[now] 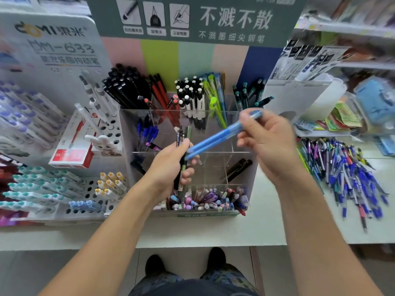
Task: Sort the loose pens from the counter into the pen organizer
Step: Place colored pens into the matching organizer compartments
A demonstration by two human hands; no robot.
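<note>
Left hand (171,165) clamped on dark upright pens (181,150) — right hand (267,142) pinching light-blue plastic pens (215,139), above clear acrylic compartmented pen organizer (241,167).

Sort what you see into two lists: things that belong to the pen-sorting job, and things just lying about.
Job: loose pens; pen organizer; light blue pens in right hand; dark pens in left hand.

Lying about: red box; green sign; white pen rack.

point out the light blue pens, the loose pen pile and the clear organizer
light blue pens (215,138): head view, mid-barrel between the hands
loose pen pile (346,174): head view, middle of the heap on the counter
clear pen organizer (253,167): head view, right wall
</note>
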